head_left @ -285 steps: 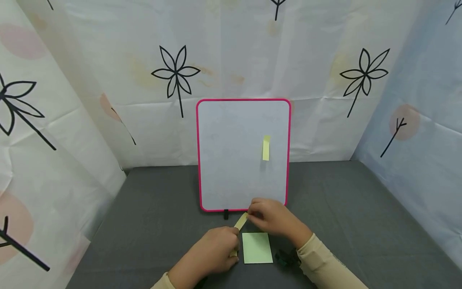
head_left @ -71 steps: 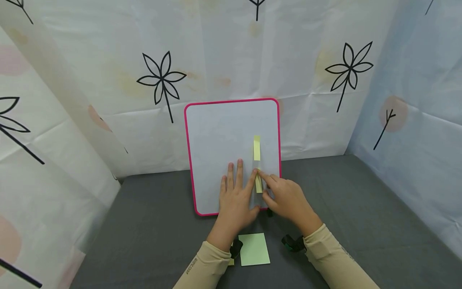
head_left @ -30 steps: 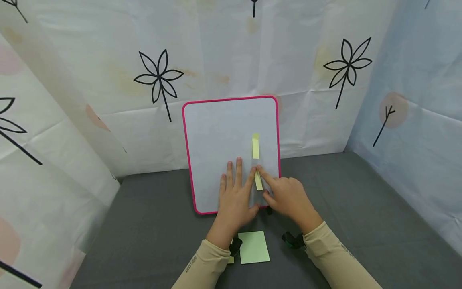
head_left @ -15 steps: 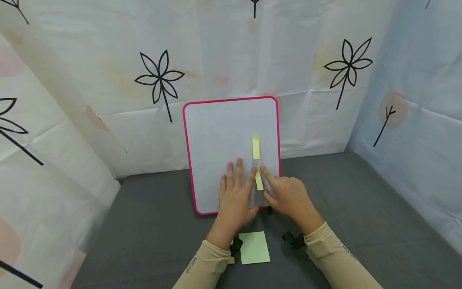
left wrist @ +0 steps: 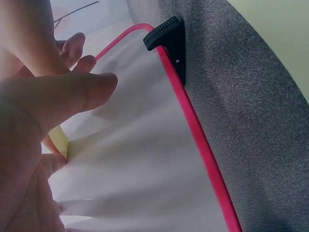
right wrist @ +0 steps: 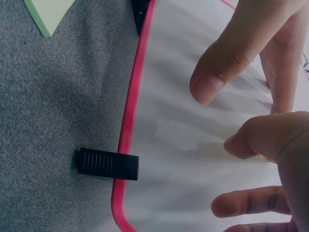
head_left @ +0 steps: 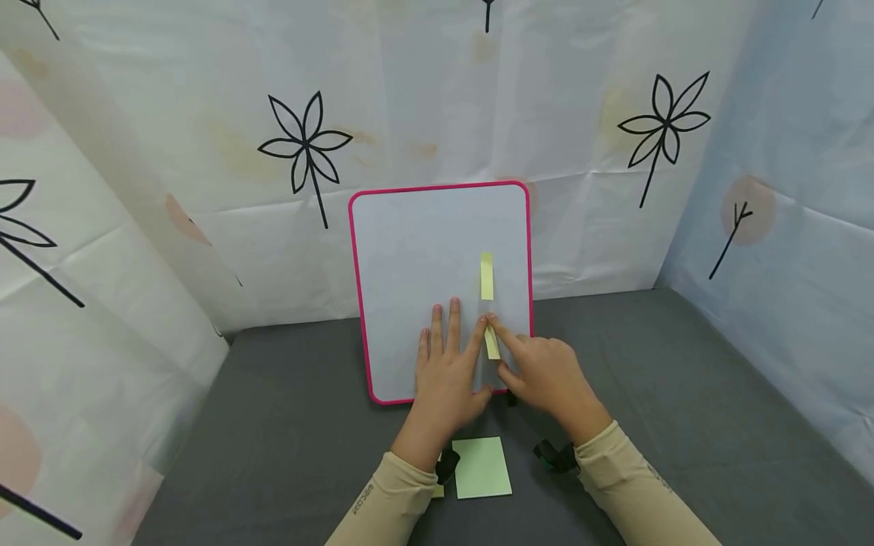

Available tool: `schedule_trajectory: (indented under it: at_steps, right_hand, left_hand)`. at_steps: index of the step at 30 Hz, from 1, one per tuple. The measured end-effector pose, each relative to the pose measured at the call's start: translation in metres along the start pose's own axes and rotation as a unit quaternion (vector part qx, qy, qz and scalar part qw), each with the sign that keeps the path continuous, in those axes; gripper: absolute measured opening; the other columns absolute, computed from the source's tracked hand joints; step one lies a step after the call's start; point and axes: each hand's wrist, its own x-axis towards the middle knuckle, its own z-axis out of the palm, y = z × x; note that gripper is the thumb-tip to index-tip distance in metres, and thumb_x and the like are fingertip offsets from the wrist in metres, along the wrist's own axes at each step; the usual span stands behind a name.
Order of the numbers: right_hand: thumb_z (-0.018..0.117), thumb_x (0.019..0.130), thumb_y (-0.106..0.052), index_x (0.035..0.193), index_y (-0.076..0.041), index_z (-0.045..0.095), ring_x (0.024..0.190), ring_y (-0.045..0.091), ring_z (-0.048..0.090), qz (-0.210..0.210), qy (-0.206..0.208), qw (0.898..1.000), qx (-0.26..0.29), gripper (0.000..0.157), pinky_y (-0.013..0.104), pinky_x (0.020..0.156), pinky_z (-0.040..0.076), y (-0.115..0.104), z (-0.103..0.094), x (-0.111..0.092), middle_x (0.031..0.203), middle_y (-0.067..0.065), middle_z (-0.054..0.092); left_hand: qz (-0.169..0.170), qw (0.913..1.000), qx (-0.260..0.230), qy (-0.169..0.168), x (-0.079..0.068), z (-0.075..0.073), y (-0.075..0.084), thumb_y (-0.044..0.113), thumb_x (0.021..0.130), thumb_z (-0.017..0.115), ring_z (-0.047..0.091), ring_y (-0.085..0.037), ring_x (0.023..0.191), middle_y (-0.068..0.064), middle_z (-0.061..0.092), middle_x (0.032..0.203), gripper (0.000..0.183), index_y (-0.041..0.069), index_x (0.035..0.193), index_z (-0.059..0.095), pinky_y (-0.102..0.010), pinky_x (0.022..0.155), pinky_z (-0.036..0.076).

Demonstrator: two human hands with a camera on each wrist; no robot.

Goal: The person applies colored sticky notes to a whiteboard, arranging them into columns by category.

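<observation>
A whiteboard (head_left: 416,250) with a pink frame stands upright on the grey cloth. One yellow sticky strip (head_left: 487,276) is on its right half. Below that, a second yellow sticky strip (head_left: 492,345) lies slightly slanted, its lower end swung right. My left hand (head_left: 445,379) rests on the board with fingers spread and straight, the index fingertip at this lower strip's top. From the right, my right hand (head_left: 546,371) touches the same end with its extended index fingertip. The left wrist view shows the lower strip (left wrist: 60,142) by the left index finger, partly behind the hand.
A pale green sticky-note pad (head_left: 482,468) lies before the board. Beside it, a yellow piece (head_left: 438,491) shows mostly hidden under the left wrist. Black clips (right wrist: 108,164) hold the board's lower edge. Patterned fabric (head_left: 423,91) surrounds the table.
Earlier my left hand held yellow strips while the right pulled one end; later both hands reached the board, with a second strip below the first. Over the last second the hands barely moved.
</observation>
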Motion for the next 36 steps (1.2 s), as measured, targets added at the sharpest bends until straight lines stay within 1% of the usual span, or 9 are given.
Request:
schedule_trajectory:
  at_steps: [6,8,13,17,20,24,29,32,36]
  right_hand:
    - [0.080,0.089,-0.025,0.155,-0.018,0.057,0.047,0.008,0.023,0.005,0.003,1.000,0.005,0.070,0.026,0.048,0.018,0.0031,-0.0017,-0.0012,0.056,-0.006,0.038]
    - [0.081,0.088,-0.025,0.154,-0.017,0.058,0.047,0.008,0.024,0.005,0.007,1.000,0.007,0.069,0.026,0.047,0.019,0.0037,-0.0026,-0.0017,0.055,-0.005,0.039]
    - [0.081,0.088,-0.023,0.154,-0.016,0.058,0.046,0.008,0.024,-0.003,0.015,1.000,0.008,0.070,0.026,0.048,0.019,0.0036,-0.0033,-0.0014,0.056,-0.005,0.039]
    - [0.080,0.089,-0.024,0.155,-0.016,0.056,0.047,0.007,0.022,-0.009,0.010,1.000,0.008,0.071,0.025,0.048,0.018,0.0027,-0.0025,-0.0009,0.056,-0.006,0.038]
    - [0.081,0.089,-0.025,0.155,-0.016,0.056,0.047,0.007,0.023,-0.008,0.005,1.000,0.004,0.071,0.025,0.047,0.018,0.0028,-0.0023,-0.0008,0.056,-0.005,0.039]
    - [0.083,0.088,-0.025,0.153,-0.017,0.059,0.046,0.008,0.024,-0.004,0.012,1.000,0.000,0.069,0.026,0.047,0.019,0.0030,-0.0039,-0.0013,0.056,-0.005,0.040]
    - [0.081,0.087,-0.022,0.151,-0.014,0.060,0.047,0.007,0.023,-0.019,0.023,1.000,0.010,0.068,0.026,0.047,0.019,0.0013,-0.0052,-0.0020,0.056,-0.005,0.040]
    - [0.080,0.089,-0.023,0.154,-0.013,0.057,0.047,0.007,0.023,-0.023,0.018,1.000,0.010,0.070,0.025,0.048,0.019,0.0006,-0.0029,-0.0013,0.056,-0.005,0.041]
    - [0.080,0.090,-0.026,0.157,-0.015,0.054,0.046,0.007,0.025,-0.013,0.006,1.000,0.000,0.072,0.026,0.047,0.020,0.0010,-0.0011,-0.0008,0.056,-0.005,0.041]
  left_hand:
    - [0.001,1.0000,0.005,-0.005,0.0001,0.0009,-0.0001,0.048,0.081,0.089,-0.001,-0.043,0.166,-0.015,-0.005,0.180,0.112,0.027,0.171,0.025,-0.065,0.129,0.020]
    - [0.004,1.0000,0.004,-0.001,-0.0004,-0.0003,0.0002,0.046,0.081,0.089,0.000,-0.044,0.166,-0.016,-0.003,0.180,0.111,0.026,0.170,0.027,-0.066,0.129,0.021]
    - [0.005,1.0000,0.007,-0.002,-0.0015,-0.0012,0.0004,0.047,0.081,0.089,0.001,-0.045,0.166,-0.016,-0.002,0.180,0.111,0.025,0.170,0.027,-0.066,0.128,0.022]
    - [0.002,0.9999,0.009,-0.005,-0.0013,-0.0010,0.0006,0.048,0.081,0.088,0.000,-0.044,0.166,-0.016,-0.003,0.180,0.112,0.027,0.171,0.024,-0.066,0.129,0.021]
    - [0.002,1.0000,0.007,-0.002,-0.0011,-0.0017,0.0008,0.048,0.081,0.088,0.000,-0.045,0.166,-0.016,-0.003,0.180,0.112,0.027,0.171,0.024,-0.066,0.129,0.021]
    - [0.005,1.0000,0.006,0.000,-0.0012,-0.0025,0.0009,0.047,0.081,0.088,0.000,-0.045,0.166,-0.016,-0.002,0.180,0.111,0.026,0.170,0.026,-0.066,0.129,0.021]
    - [0.006,1.0000,0.006,0.001,-0.0020,-0.0026,0.0008,0.048,0.081,0.088,0.001,-0.046,0.166,-0.017,-0.001,0.180,0.110,0.025,0.170,0.027,-0.066,0.128,0.022]
    - [0.004,1.0000,0.007,0.000,-0.0017,-0.0021,0.0007,0.048,0.081,0.089,0.001,-0.045,0.166,-0.016,-0.001,0.180,0.112,0.026,0.170,0.026,-0.066,0.128,0.022]
    - [0.005,0.9999,0.009,0.003,-0.0011,-0.0009,0.0003,0.049,0.080,0.089,0.001,-0.045,0.166,-0.016,-0.001,0.180,0.113,0.026,0.171,0.026,-0.066,0.128,0.022]
